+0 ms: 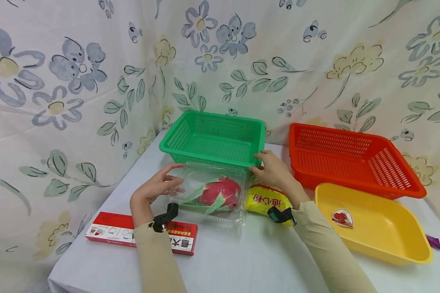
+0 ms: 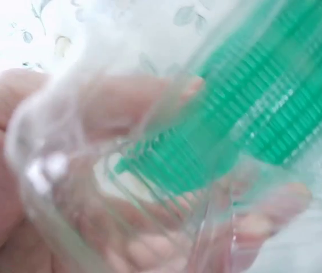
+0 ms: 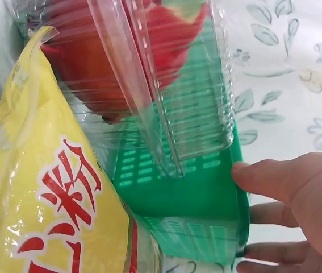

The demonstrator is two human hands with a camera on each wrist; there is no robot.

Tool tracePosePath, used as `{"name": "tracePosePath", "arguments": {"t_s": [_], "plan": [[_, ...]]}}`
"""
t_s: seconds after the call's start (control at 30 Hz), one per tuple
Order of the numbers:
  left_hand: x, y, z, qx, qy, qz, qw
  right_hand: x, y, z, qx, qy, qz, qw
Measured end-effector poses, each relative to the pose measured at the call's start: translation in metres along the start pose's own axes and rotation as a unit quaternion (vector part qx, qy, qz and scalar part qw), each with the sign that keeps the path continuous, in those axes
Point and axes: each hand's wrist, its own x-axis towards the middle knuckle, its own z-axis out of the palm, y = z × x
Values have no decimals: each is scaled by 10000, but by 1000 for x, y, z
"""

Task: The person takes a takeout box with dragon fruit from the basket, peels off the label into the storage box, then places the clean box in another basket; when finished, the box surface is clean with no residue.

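Note:
In the head view, a clear plastic box (image 1: 190, 179) holds a pink dragon fruit (image 1: 220, 193) with green scales, in front of the green basket (image 1: 214, 158). My left hand (image 1: 157, 187) grips the box at its left end. Its fingers show blurred through the plastic in the left wrist view. My right hand (image 1: 275, 171) holds the front right corner of the green basket's rim; the right wrist view shows its thumb (image 3: 263, 176) on the rim and its other fingers beside it. Some fingertips there are hidden. A yellow packet (image 1: 265, 199) lies under the right forearm.
On the right stand a red basket (image 1: 297, 175) and, nearer me, a yellow tub (image 1: 374, 215) with a round sticker. A red and white flat carton (image 1: 110, 230) lies under my left wrist. Something purple (image 1: 433, 242) shows past the tub. Flowered cloth (image 1: 242, 81) hangs behind.

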Motion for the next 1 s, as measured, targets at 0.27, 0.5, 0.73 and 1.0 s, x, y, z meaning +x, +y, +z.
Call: {"name": "tracePosePath", "arguments": {"t_s": [0.27,0.5,0.73,1.0], "plan": [[-1,-2,0,-355,110,-52,9993,0,2,1,34,59,-78,9999],[-1,0,-1,-588,41,172,9981,-1,4,1,20,88,-174,9998],[-4,3,-2,-863,102,522,9948,-2,3,1,76,81,-128,9999],[-16,7,-11,-1612,86,1216,9794,-2,4,3,137,106,-81,9998]]}}
